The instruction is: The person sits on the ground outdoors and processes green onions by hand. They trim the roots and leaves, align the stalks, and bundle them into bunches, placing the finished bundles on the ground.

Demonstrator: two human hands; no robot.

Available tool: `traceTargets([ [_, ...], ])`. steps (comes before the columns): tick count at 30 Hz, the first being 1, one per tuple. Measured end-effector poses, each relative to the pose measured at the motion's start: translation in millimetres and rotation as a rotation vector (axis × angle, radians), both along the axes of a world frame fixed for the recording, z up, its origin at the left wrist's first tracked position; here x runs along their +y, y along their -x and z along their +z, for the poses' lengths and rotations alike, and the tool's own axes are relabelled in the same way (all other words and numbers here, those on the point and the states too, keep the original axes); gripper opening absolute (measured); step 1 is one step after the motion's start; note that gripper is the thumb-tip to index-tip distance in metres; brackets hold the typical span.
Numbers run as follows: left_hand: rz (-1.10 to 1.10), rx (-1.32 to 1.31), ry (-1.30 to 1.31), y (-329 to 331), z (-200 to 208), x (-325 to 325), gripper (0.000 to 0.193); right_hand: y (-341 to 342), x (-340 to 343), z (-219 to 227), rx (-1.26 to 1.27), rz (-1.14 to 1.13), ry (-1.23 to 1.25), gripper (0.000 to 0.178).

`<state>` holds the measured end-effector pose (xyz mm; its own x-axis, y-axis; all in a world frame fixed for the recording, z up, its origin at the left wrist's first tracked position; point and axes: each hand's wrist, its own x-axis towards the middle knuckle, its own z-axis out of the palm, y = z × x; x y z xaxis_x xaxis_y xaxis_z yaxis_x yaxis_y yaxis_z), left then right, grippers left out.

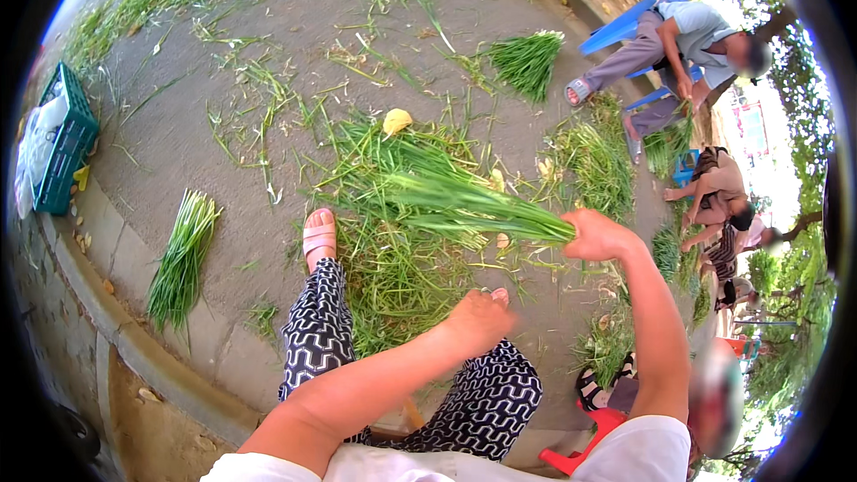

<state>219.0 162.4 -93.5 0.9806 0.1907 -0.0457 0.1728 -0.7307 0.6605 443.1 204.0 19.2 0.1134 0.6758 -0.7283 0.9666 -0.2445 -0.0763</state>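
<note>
A teal crate (79,147) with a white plastic bag (42,145) stands near a curved curb (153,353). A seated person (698,31) is beside a blue chair (618,33); a red stool (596,439) shows lower right, trees (777,263) beyond.

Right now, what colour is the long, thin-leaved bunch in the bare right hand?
The bunch in the right hand is green, shown best in the head view.

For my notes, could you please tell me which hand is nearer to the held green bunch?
Right: the right hand grips the green bunch by one end; the left hand is apart from it, lower in view.
</note>
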Motion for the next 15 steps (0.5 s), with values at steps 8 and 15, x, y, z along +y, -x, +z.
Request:
traceTargets([
  [8, 0.192, -0.077, 0.231, 8.8, 32.2, 54.3, 0.056, 18.7, -59.9, 69.1, 0.475, -0.672, -0.253, 0.031],
  [15, -0.029, -0.302, 0.961, 2.5, 30.5, 58.2, 0.094, 78.2, -99.8, -22.7, 1.092, -0.769, -0.500, 0.046],
])
